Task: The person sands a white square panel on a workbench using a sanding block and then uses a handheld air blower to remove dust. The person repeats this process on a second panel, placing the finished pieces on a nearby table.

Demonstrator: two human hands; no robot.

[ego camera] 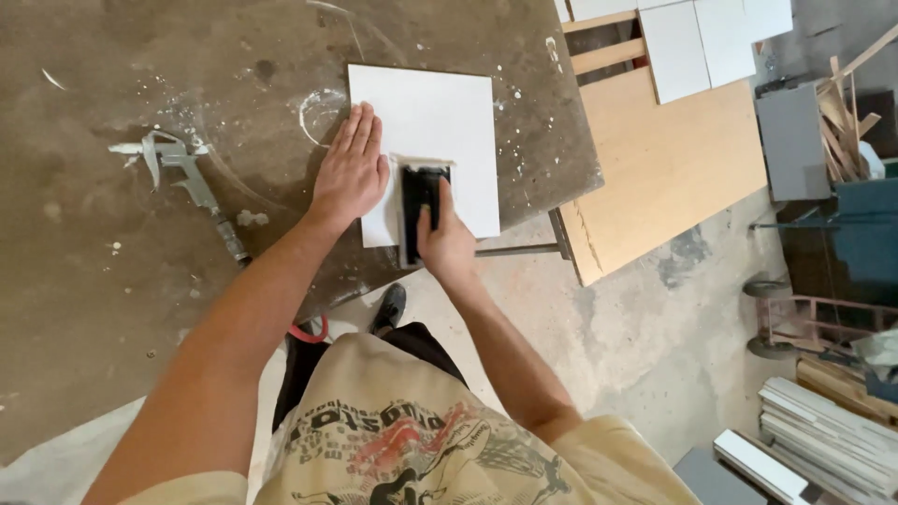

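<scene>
A flat white square panel (440,140) lies near the front edge of the stained grey surface (112,281). It looks stiff, light and smooth (likely to slide unless pinned). The left hand (351,173) lies open, palm flat on its left side; the right hand (444,241) is closed around a black sanding block (421,192) resting on the panel's near edge.

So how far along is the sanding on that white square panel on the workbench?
Done: the white square panel lies flat on the dusty brown workbench. In hand: the left hand presses flat on its left edge, while the right hand grips a black sanding block near the panel's front edge. Left: how much surface is finished cannot be told. The grey metal air blow gun lies unheld beside them.
</scene>
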